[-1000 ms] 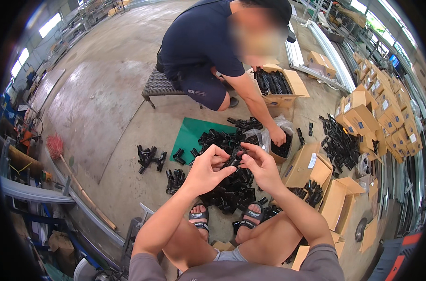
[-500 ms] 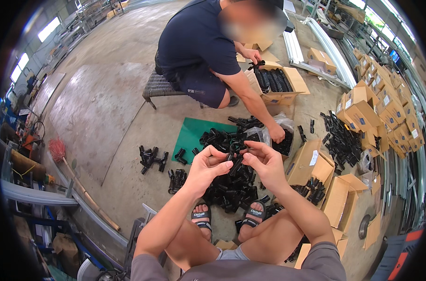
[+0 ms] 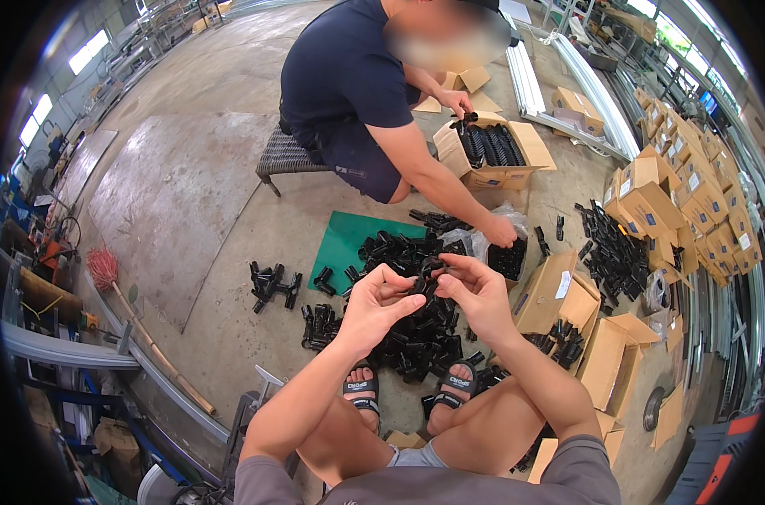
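Note:
Above the heap, both my hands are raised close together around one small black fitting [image 3: 431, 268]. My left hand [image 3: 377, 308] pinches it from the left with thumb and fingers. My right hand [image 3: 476, 295] grips its other side, the thumb below and the fingers curled over it. The fingers partly cover the piece, so its exact shape is hard to make out. Directly beneath lies a large pile of similar black tube-like fittings [image 3: 407, 349], which spreads over part of a green mat [image 3: 342, 236].
Across from me a seated co-worker [image 3: 340, 76] reaches into a box of small black parts [image 3: 507, 259]. A carton packed with black fittings [image 3: 493, 147] stands beyond. Open cartons [image 3: 614, 362] and more loose fittings [image 3: 614, 261] lie right; a broom [image 3: 151, 332] lies left.
The black fitting between my fingers has turned and risen slightly. The co-worker's lower hand has lifted a little from the small-parts box, and their upper body has shifted left.

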{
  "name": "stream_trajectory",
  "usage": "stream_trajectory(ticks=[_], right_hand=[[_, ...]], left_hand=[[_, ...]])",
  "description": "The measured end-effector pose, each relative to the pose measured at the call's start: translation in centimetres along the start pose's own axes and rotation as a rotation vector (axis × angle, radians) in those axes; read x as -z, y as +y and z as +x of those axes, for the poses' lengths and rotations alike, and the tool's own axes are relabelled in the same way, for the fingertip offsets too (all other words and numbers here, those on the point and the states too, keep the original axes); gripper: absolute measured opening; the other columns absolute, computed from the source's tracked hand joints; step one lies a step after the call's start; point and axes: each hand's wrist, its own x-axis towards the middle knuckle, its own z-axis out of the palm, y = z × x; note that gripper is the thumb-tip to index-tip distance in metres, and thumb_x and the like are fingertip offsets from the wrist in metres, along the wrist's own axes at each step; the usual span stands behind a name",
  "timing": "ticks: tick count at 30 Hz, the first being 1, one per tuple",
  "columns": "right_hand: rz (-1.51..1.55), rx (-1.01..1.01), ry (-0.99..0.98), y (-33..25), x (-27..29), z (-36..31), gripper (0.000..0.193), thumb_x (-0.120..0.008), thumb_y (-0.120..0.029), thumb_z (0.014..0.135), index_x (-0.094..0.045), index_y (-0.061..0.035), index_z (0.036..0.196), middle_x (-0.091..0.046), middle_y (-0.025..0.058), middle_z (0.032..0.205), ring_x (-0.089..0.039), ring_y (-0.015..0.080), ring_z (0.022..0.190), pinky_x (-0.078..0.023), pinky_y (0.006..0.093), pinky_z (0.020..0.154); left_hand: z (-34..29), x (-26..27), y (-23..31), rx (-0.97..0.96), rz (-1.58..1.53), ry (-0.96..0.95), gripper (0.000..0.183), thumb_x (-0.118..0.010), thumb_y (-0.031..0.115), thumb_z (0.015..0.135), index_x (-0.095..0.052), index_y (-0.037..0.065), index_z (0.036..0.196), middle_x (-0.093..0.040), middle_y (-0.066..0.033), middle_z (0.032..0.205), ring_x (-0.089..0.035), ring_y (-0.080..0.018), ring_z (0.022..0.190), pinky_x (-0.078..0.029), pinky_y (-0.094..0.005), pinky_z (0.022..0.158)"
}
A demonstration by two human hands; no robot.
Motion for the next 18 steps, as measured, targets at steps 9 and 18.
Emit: stream_trajectory(ticks=[9, 18], right_hand=[[-0.047, -0.018, 0.019, 0.40, -0.22, 0.15, 0.038, -0.068, -0.008, 0.097, -0.058, 0.0052, 0.131, -0.070, 0.0142, 0.114, -0.069, 0.0165, 0.101, -0.058, 0.0300, 0.088], [-0.011, -0.033, 0.039, 1.04, -0.21, 0.77, 0.036, -0.067, -0.010, 0.098, -0.060, 0.0019, 0.131, -0.072, 0.0117, 0.108, -0.070, 0.0139, 0.094, -0.059, 0.0280, 0.083]], left_hand=[[0.09, -0.19, -0.34, 0.027, 0.060, 0.023, 0.024, -0.077, 0.000, 0.088, -0.057, 0.004, 0.101, -0.071, -0.0069, 0.105, -0.067, -0.0090, 0.095, -0.056, -0.0230, 0.083], [0.78, 0.21, -0.60, 0.112, 0.011, 0.044, 0.025, -0.077, -0.001, 0.088, -0.057, 0.003, 0.102, -0.070, -0.0087, 0.107, -0.068, -0.0112, 0.096, -0.057, -0.0242, 0.084]])
